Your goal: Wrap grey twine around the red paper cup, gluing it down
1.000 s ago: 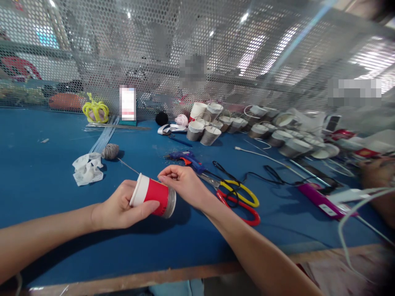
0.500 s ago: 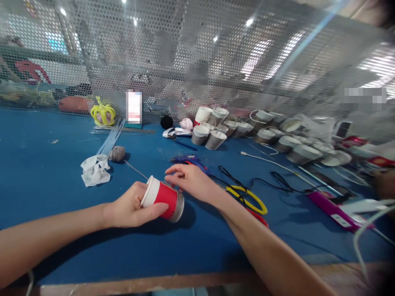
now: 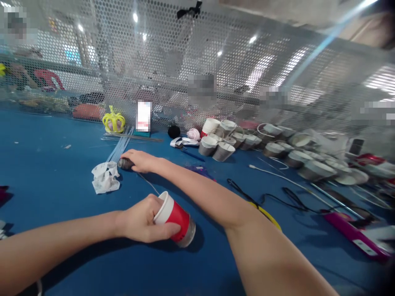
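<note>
Left hand (image 3: 138, 220) on the paper cup (image 3: 178, 218), right hand (image 3: 142, 160) on the yarn ball (image 3: 124, 164)

So the left hand's pinching the paper cup, thumb on the red band, other fingers tucked inside the rim, cup tilted over the blue table (image 3: 55, 181). Right hand's curled over the gray yarn ball; can't tell if it's squeezing or just resting. 1 strand (image 3: 150, 183) runs from ball toward cup, and some crumpled white paper (image 3: 105, 179) sits just beside the ball.
</note>
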Demonstrator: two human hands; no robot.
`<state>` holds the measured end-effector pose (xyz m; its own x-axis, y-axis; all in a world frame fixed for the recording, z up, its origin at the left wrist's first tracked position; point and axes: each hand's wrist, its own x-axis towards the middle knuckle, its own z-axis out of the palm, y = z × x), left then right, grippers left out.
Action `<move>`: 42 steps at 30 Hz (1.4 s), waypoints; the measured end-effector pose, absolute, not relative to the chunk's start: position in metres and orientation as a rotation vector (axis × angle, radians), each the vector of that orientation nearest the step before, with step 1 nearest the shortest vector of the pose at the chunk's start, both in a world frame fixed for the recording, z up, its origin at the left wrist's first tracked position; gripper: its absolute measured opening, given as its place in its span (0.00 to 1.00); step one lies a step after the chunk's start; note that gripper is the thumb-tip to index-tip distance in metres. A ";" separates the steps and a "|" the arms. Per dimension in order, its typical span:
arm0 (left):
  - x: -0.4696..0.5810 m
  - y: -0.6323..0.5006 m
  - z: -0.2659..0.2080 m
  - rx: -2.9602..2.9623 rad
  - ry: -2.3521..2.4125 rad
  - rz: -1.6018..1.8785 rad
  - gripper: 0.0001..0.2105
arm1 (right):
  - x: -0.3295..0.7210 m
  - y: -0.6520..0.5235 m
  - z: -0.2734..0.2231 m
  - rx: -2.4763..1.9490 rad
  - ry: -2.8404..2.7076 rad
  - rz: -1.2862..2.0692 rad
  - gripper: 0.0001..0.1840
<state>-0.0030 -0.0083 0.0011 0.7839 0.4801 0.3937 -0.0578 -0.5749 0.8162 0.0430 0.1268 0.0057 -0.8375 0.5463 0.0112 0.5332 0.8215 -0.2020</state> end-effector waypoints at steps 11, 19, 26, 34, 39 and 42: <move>-0.003 -0.011 0.003 1.921 0.371 0.719 0.13 | 0.110 0.141 0.016 -1.507 -2.555 0.583 0.08; -0.001 -0.006 -0.008 1.501 0.656 0.718 0.12 | 0.160 0.133 0.040 -1.578 -2.064 0.489 0.15; 0.000 0.003 -0.015 1.277 0.830 0.989 0.15 | 0.187 0.040 0.032 -1.413 -1.939 0.950 0.23; -0.004 -0.001 -0.009 1.460 0.738 0.828 0.11 | 0.190 -0.006 0.021 -1.190 -1.873 1.371 0.19; -0.004 0.005 -0.005 0.980 0.656 0.716 0.15 | 0.187 -0.014 0.022 -1.189 -2.109 0.912 0.22; -0.002 0.006 -0.006 0.884 0.674 0.713 0.13 | 0.187 -0.015 0.021 -1.132 -2.231 0.728 0.24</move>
